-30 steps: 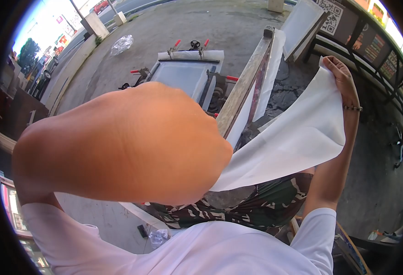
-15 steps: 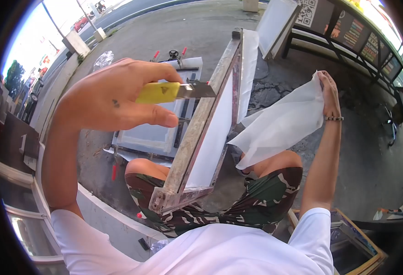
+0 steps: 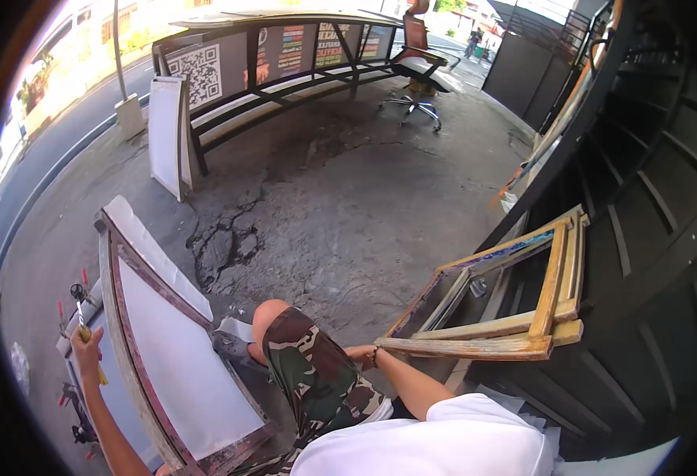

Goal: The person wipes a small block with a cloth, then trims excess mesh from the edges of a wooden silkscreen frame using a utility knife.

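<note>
At the lower left, my left hand (image 3: 88,353) is closed around a yellow cutter (image 3: 102,375), its blade pointing up. Beside it a frame with white mesh (image 3: 182,349) leans in front of my legs, with a white sheet edge (image 3: 154,254) along its far side. Another panel (image 3: 126,389) with red-handled clamps lies beyond my left hand, partly hidden. My right hand (image 3: 358,355) is low beside my knee, partly covered by the camouflage shorts (image 3: 309,357); its fingers and anything in them cannot be made out.
Wooden frames (image 3: 483,349) lean together at the right beside a dark ribbed wall (image 3: 650,301). An office chair (image 3: 420,71) stands far back, near a black rack with printed panels (image 3: 285,59). A white panel (image 3: 166,135) leans at its left end. The concrete floor (image 3: 348,214) is cracked.
The view has turned to the right. My right hand has dropped from its raised position to beside my knee, and the white sheet it held up no longer shows there. My left hand still holds the cutter.
</note>
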Tool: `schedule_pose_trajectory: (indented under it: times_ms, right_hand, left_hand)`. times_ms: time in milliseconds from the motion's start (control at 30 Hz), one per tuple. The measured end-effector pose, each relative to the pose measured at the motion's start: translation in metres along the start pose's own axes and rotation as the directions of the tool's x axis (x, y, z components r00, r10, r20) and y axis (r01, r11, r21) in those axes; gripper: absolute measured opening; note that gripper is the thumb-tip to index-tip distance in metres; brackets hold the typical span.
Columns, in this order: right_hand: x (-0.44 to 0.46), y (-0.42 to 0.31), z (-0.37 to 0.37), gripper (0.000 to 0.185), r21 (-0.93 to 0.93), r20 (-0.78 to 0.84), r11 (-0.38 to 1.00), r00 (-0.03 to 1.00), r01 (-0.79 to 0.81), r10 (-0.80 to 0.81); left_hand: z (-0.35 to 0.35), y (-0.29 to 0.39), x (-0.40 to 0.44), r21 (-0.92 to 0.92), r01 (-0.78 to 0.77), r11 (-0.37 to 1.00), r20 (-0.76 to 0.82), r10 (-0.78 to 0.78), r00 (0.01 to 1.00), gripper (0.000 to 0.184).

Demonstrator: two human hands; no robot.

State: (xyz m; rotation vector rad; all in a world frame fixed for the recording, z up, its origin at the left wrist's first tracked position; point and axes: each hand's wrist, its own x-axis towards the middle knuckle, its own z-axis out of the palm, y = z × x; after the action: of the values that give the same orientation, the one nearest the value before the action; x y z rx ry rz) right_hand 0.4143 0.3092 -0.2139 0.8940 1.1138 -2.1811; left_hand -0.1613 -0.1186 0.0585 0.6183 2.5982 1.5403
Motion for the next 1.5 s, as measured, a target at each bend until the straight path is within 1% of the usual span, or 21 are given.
schedule_pose_trajectory:
  times_ms: [67,100,167,233,300,400,467,500,533,633,667,733,767,833,867,900,967,1067,1200,1367,1500]
  right_hand:
    - [-0.007,0.056,-0.014,0.055,-0.690,-0.031,0.719,0.989,0.084,-0.145]
    - [-0.016,0.072,-0.015,0.055,-0.682,-0.057,0.727,0.985,0.081,-0.163]
    - [-0.041,0.109,-0.019,0.039,-0.725,-0.255,0.669,0.966,-0.166,-0.037]
    - [-0.094,0.107,-0.006,0.042,-0.707,-0.413,0.631,0.911,-0.320,-0.001]
    - [-0.105,0.155,-0.033,0.053,-0.666,-0.566,0.575,0.824,-0.475,0.026]
    - [-0.196,0.153,-0.003,0.056,-0.755,-0.536,0.380,0.837,-0.534,0.110]
    - [-0.253,0.149,0.030,0.054,-0.615,-0.550,0.565,0.813,-0.550,0.193]
    - [-0.274,0.172,0.041,0.051,-0.253,-0.555,0.860,0.795,-0.442,0.246]
    - [-0.269,0.237,0.011,0.045,-0.144,-0.551,0.930,0.808,-0.337,0.207]
    - [-0.355,0.311,0.030,0.042,0.249,-0.615,0.942,0.714,-0.226,0.334]
    - [-0.397,0.325,0.042,0.040,0.495,-0.514,0.863,0.765,-0.105,0.388]
    - [-0.461,0.414,0.035,0.033,0.757,-0.527,0.651,0.649,0.065,0.549]
    - [-0.495,0.463,0.034,0.036,0.750,-0.651,0.593,0.485,0.293,0.583]
    - [-0.564,0.633,-0.021,0.064,0.726,-0.550,0.653,-0.387,0.216,0.740]
    - [-0.563,0.534,0.031,0.099,0.787,-0.226,0.571,-0.753,0.232,0.617]
    - [-0.572,0.529,0.035,0.113,0.863,-0.244,0.492,-0.759,0.114,0.604]
    - [-0.566,0.497,0.024,0.122,0.829,-0.442,0.542,-0.433,0.137,0.786]
    - [-0.476,0.432,-0.035,0.114,0.663,-0.748,0.747,-0.069,-0.049,0.660]
    - [-0.336,0.343,-0.054,0.103,0.371,-0.815,0.864,0.326,-0.341,0.479]
    - [-0.223,0.239,-0.021,0.091,-0.150,-0.679,0.800,0.649,-0.581,0.343]
    - [-0.203,0.148,0.007,0.083,-0.598,-0.564,0.474,0.760,-0.646,0.324]
  left_hand:
    - [0.010,-0.039,0.009,-0.074,-0.007,0.997,0.082,0.013,0.997,0.026]
    - [0.018,-0.048,0.004,-0.094,-0.017,0.995,0.081,0.025,0.996,0.025]
    - [0.031,-0.072,-0.004,-0.092,0.018,0.996,0.188,-0.001,0.982,0.016]
    - [0.041,-0.166,0.011,-0.082,-0.131,0.988,0.208,0.145,0.967,0.013]
    - [0.044,-0.144,-0.016,-0.052,0.029,0.998,0.245,-0.015,0.969,0.015]
    - [0.056,-0.133,-0.039,-0.008,0.171,0.985,0.267,-0.162,0.950,0.017]
    - [0.064,-0.129,-0.046,0.044,0.228,0.973,0.279,-0.231,0.932,0.019]
    - [0.066,-0.126,-0.050,0.071,0.246,0.967,0.277,-0.256,0.926,0.019]
    - [0.066,-0.123,-0.054,0.090,0.265,0.960,0.271,-0.280,0.921,0.020]
    - [0.069,-0.121,-0.062,0.114,0.307,0.945,0.250,-0.326,0.912,0.023]
    - [0.071,-0.119,-0.063,0.118,0.313,0.942,0.250,-0.333,0.909,0.024]
    - [0.073,-0.115,-0.068,0.108,0.328,0.939,0.242,-0.345,0.907,0.026]
    - [0.069,-0.114,-0.072,0.103,0.338,0.936,0.242,-0.353,0.904,0.026]
    - [0.059,-0.102,-0.081,0.087,0.347,0.934,0.237,-0.358,0.903,0.028]
    - [0.052,-0.098,-0.083,0.078,0.350,0.934,0.236,-0.358,0.903,0.029]
    - [0.050,-0.086,-0.087,0.065,0.353,0.933,0.242,-0.358,0.902,0.030]
    - [0.048,-0.056,-0.096,0.043,0.368,0.929,0.247,-0.367,0.897,0.032]
    - [0.042,-0.028,-0.088,-0.174,0.415,0.893,0.241,-0.370,0.897,0.029]
    - [0.044,-0.008,-0.091,-0.358,0.351,0.865,0.037,-0.363,0.931,0.030]
    - [0.017,0.004,-0.076,-0.589,0.291,0.754,-0.008,-0.366,0.931,0.030]
    - [-0.020,0.027,-0.079,-0.808,0.204,0.553,0.021,-0.318,0.948,0.031]
